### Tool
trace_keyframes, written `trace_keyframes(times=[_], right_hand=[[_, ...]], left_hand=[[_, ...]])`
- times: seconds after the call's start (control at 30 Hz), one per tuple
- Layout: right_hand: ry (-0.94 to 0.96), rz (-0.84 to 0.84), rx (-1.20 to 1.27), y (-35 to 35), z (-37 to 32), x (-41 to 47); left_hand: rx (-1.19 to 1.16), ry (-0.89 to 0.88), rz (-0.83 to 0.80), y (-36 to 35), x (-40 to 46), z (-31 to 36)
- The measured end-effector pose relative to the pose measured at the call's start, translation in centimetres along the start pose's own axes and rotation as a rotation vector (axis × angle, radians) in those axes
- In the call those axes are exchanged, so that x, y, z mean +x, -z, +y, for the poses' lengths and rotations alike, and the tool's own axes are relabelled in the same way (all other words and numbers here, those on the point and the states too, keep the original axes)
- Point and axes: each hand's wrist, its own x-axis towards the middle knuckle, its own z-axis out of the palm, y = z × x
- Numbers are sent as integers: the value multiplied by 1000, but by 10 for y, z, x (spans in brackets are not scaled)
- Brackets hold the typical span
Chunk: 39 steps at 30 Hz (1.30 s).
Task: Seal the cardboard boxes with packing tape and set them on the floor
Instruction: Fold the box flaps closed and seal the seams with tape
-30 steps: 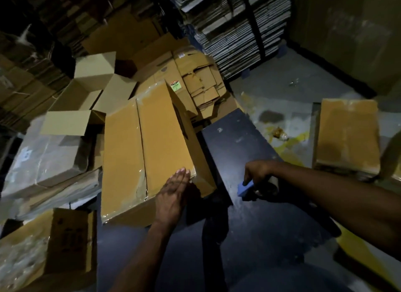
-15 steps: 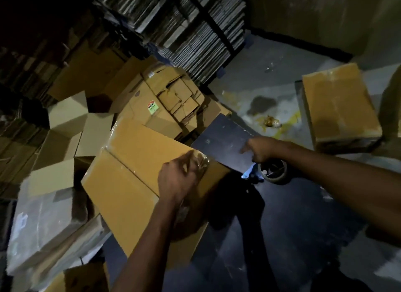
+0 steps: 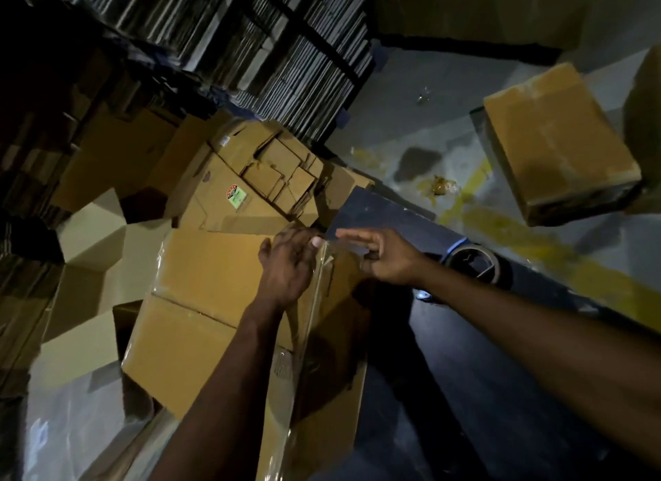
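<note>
Tan cardboard box point(image 3: 200, 287), dark navy table point(image 3: 465, 391), yellow-striped grey floor point(image 3: 536, 241).
</note>
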Motion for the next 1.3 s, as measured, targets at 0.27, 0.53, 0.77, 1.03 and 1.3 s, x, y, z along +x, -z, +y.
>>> trace_keyframes(times=[0.27,0.53,0.77,1.03,1.3], right_hand=[[93,157,36,-6,-1,49],[133,202,-198,-60,11,8],[85,433,-275,-62,-4,-19],[-53,441,-4,-41,-44,49],[30,365,184,-28,-10,62]], left_hand=[[-44,7,106,-2,36,-18],[-85,47,131,-9,37,-19],[-113,48,128,-11,37,-23],[-78,29,124,-10,39,-26],[-71,13,106,-10,38,-25]])
